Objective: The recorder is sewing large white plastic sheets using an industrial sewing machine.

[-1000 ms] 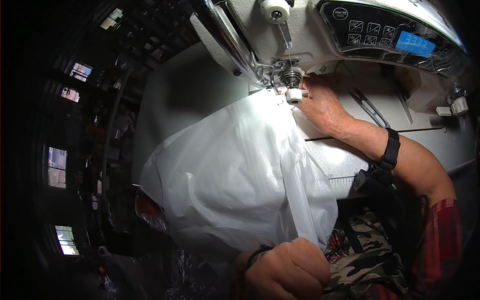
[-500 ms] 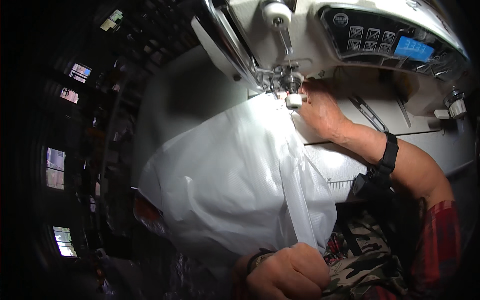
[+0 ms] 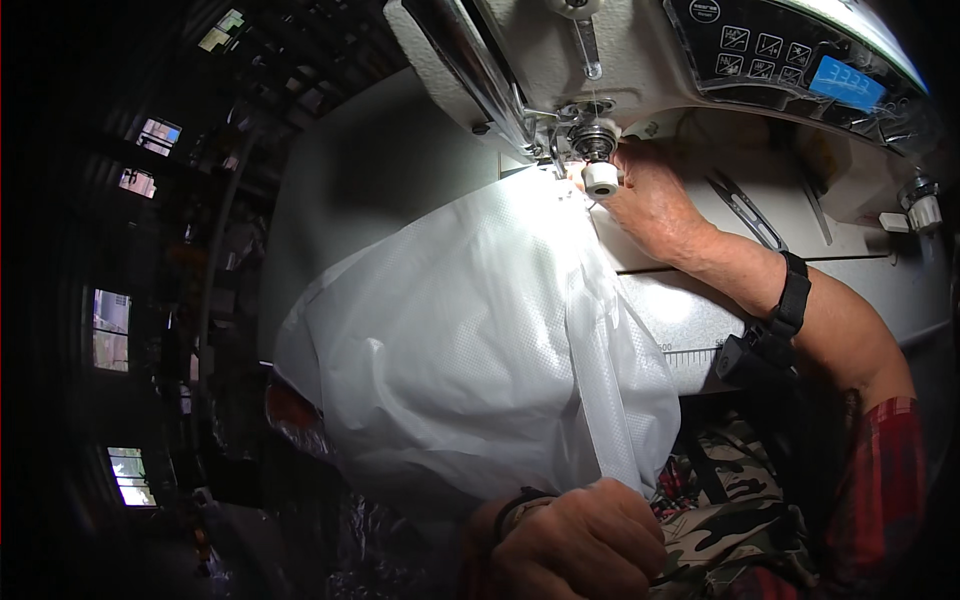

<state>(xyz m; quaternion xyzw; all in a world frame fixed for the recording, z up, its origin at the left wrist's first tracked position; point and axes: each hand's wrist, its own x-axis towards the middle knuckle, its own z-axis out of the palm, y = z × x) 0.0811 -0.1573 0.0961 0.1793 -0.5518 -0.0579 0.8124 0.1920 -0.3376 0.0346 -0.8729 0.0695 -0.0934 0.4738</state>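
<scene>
A white sheet of woven-looking plastic fabric (image 3: 450,330) hangs from the needle area of a sewing machine (image 3: 640,60) and bulges toward me. A long flat white strip (image 3: 603,390) runs down its right side. At the lower end of that strip, my left hand (image 3: 585,540) is closed around it, knuckles up. My right hand (image 3: 660,210) reaches behind the presser area, beside the white round knob (image 3: 601,181) and the fabric's top edge. Its fingertips are hidden there, so their grip does not show.
Thread snips (image 3: 748,210) lie on the machine bed right of my right hand. A control panel (image 3: 790,60) with a lit blue display is at upper right. A printed ruler scale (image 3: 695,355) runs along the table's near edge. The surroundings at left are dark.
The machine head appears higher and slightly farther right, while the background has barely shifted. Both hands keep nearly the same places, the left still on the strip.
</scene>
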